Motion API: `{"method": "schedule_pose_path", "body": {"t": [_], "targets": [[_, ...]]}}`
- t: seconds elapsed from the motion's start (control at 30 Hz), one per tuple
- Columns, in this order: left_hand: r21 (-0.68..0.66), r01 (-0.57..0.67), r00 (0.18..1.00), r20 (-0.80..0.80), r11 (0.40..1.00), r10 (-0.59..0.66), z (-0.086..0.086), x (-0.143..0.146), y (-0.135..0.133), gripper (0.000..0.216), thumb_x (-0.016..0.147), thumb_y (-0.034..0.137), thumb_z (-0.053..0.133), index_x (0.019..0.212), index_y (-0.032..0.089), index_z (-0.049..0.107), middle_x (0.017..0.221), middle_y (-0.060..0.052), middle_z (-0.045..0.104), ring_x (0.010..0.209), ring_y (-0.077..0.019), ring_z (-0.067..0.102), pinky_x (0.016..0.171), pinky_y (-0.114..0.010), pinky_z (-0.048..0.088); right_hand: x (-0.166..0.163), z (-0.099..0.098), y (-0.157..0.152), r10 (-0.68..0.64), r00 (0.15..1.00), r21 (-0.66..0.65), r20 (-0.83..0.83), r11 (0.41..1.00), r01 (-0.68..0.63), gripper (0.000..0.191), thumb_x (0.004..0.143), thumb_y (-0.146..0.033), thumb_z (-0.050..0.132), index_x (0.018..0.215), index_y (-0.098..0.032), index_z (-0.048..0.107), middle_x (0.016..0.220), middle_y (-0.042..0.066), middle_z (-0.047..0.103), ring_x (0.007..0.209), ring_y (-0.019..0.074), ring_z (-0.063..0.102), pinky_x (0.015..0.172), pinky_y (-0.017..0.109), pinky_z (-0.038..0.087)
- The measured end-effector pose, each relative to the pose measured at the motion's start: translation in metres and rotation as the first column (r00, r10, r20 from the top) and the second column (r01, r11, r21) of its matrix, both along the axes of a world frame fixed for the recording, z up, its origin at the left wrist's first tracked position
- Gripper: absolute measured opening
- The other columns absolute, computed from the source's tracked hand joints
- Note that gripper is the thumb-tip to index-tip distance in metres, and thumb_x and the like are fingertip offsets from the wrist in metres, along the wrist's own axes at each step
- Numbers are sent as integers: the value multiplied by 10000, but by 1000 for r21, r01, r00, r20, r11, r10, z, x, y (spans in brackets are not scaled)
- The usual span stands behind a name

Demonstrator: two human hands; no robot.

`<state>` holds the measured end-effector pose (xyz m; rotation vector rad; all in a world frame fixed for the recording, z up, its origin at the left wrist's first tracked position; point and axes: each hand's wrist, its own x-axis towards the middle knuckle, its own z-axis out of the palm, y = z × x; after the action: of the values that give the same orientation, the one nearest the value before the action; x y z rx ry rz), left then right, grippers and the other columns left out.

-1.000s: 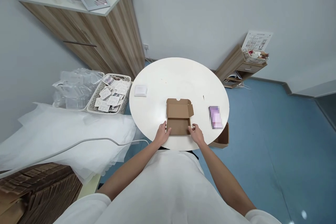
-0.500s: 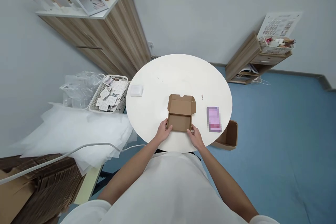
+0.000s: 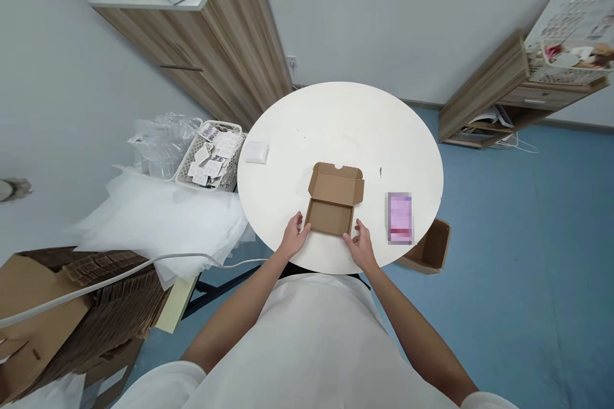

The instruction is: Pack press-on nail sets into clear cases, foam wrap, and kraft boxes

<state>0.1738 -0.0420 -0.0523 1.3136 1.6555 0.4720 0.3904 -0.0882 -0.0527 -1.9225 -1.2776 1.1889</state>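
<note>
A small brown cardboard mailer box lies on the round white table in front of me. Its lid is folded back away from me and the tray part holds nothing. At its near left corner is my left hand, fingers apart, with the thumb at the box edge. My right hand is beside the near right corner, its fingers also spread and the thumb tip close to the cardboard. Right of the box lies a pink pack, blurred by pixels. A small white stack is at the table's left.
A basket of cards, plastic bags and white sheets are at the left, above flattened cardboard boxes. A white cable crosses there. An open carton stands on the floor beyond the table's right edge.
My fingers have come away from the sides of the box and spread. The box now sits slightly turned on the table. The view has shifted a little.
</note>
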Motion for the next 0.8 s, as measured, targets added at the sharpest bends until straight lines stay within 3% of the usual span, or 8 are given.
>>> {"method": "schedule_pose_path", "body": {"t": [0.07,0.17,0.3,0.43,0.5,0.57,0.7,0.8], "targets": [[45,-26,1000,11,999,26,1,-9,5,543,826,406,409,1291,155,281,1266,-140,399,1140,-206,418,866,-321,413,-2,7,-1,-82,989,137,119,988,66,669,763,-478,436,1305,-161,208,1189,149,350,896,200,464,824,383,417],[176,-121,992,-21,977,126,6,-32,23,525,821,421,413,1265,160,313,1228,-144,423,1089,-214,453,839,-349,423,-17,23,7,-187,960,433,210,898,80,696,741,-428,497,1300,-163,180,1254,168,234,1078,261,359,845,453,385],[264,-295,949,-35,918,315,12,-78,65,580,802,419,447,1290,171,252,1227,-145,400,1027,-201,478,792,-338,442,-69,52,41,-51,981,599,185,797,-72,625,743,-341,522,1277,-199,229,1240,150,263,1104,262,355,829,465,397],[212,-388,916,-22,897,401,12,-124,120,604,784,414,483,1292,177,259,1244,-144,374,1030,-201,478,832,-329,423,-139,69,104,224,974,328,19,919,-218,472,787,-357,461,1227,-233,342,1193,107,395,985,198,460,819,399,427],[199,-378,917,-54,904,395,7,-143,150,603,763,416,514,1274,169,310,1262,-150,356,1064,-220,464,893,-343,383,-171,65,143,171,980,130,-106,979,-157,471,779,-415,461,1207,-242,365,1208,94,408,1011,194,457,808,373,436],[185,-378,915,-76,907,396,1,-159,179,561,777,406,496,1260,163,344,1256,-152,369,1086,-230,452,917,-351,361,-199,55,183,97,973,-45,-210,993,-109,487,760,-450,475,1189,-236,388,1190,87,439,1012,188,467,828,364,425],[171,-334,931,-93,927,352,-10,-177,224,534,807,344,460,1284,145,326,1245,-155,401,1132,-238,421,946,-363,330,-237,30,243,-22,949,-164,-315,986,-32,439,726,-413,537,1134,-288,435,1178,42,463,1038,176,453,841,340,413],[168,-260,958,-78,951,275,-11,-180,241,496,818,276,442,1288,158,332,1197,-128,471,1127,-229,430,959,-370,314,-254,14,265,-51,925,-155,-376,988,-9,371,740,-374,522,1098,-313,448,1159,12,476,1020,159,461,815,332,426]]}}
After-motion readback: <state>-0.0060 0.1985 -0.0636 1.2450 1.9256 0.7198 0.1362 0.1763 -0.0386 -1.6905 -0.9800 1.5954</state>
